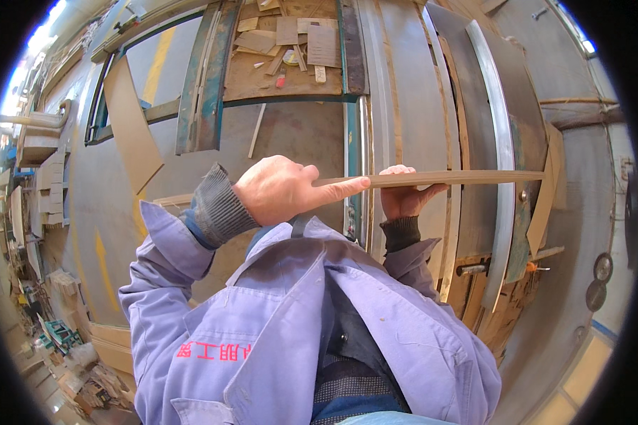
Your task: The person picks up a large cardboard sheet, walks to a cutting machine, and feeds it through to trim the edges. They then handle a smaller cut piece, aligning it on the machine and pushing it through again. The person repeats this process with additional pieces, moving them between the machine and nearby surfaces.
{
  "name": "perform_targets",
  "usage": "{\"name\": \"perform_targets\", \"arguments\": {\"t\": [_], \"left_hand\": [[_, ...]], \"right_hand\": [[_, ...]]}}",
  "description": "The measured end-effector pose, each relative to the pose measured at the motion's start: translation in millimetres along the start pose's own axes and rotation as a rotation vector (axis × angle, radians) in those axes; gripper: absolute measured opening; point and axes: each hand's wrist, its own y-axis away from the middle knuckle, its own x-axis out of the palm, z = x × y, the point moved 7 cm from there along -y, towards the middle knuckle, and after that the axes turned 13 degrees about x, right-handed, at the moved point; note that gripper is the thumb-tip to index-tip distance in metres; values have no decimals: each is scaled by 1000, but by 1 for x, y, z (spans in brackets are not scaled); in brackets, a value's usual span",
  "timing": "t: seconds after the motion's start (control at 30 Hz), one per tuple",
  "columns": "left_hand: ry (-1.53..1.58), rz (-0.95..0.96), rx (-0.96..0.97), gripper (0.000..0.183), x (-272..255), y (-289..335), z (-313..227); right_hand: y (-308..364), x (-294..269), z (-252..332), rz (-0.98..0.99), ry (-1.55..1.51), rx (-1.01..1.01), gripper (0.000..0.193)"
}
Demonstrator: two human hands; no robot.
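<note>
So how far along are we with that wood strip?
In hand: both hands hold the thin wood strip level at chest height, left hand with its forefinger laid along it, right hand gripping from below. Already done, it seems: cut offcuts lie on the workbench ahead. Left: the strip is not yet set down or fitted anywhere; its far end hangs free.

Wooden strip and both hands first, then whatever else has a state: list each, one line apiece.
wooden strip: held level in front of the chest, gripped at its near end.
left hand: closed on the strip, forefinger stretched along it.
right hand: closed around the strip from below.
workbench tray: littered with wood offcuts.
jacket: open at the front.
</note>
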Motion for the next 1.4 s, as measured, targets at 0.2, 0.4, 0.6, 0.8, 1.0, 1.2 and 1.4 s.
{"name": "perform_targets", "arguments": {"t": [0.2, 0.4, 0.6, 0.8, 1.0, 1.2, 1.4], "left_hand": [[24, 109, 14, 79, 31, -33, -9], [485, 110, -79, 73, 53, -72, 26], [573, 164, -220, 91, 80, -115, 54], [113, -529, -178, 79, 16, -70, 52], [-16, -1180, -716, 64, 25, 73, 37], [665, -1482, -814, 41, 98, 52, 49], [768, -1625, -793, 46, 93, 24, 31]], "right_hand": [[12, -48, 26, 42, 11, -77, 73], [40, -82, 56, -272, 263, -299, 66], [53, -84, 82, -436, 219, -371, 64], [66, -103, 119, -493, 216, -456, 62], [63, -103, 165, -428, 177, -539, 62], [37, -67, 220, -368, 225, -632, 63], [48, -38, 263, -268, 246, -797, 61]]}}
